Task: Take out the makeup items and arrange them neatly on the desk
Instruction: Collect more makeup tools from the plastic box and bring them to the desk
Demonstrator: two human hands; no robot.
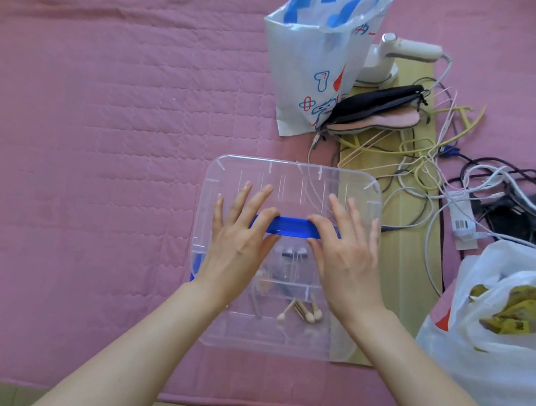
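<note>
A clear plastic box with a transparent lid and a blue handle sits on the pink quilted cover in the middle of the head view. Through the lid I make out makeup items: small sponge-tipped applicators and some blurred tubes or brushes. My left hand lies flat on the lid, its thumb and a fingertip against the handle's left end. My right hand lies flat on the lid too, with its thumb on the handle's right end. Neither hand has closed around anything.
A white and blue plastic bag stands behind the box. To the right lie dark and pink pouches, a white handheld appliance, clothes hangers, tangled cables with a power strip, and a white bag with yellow packets.
</note>
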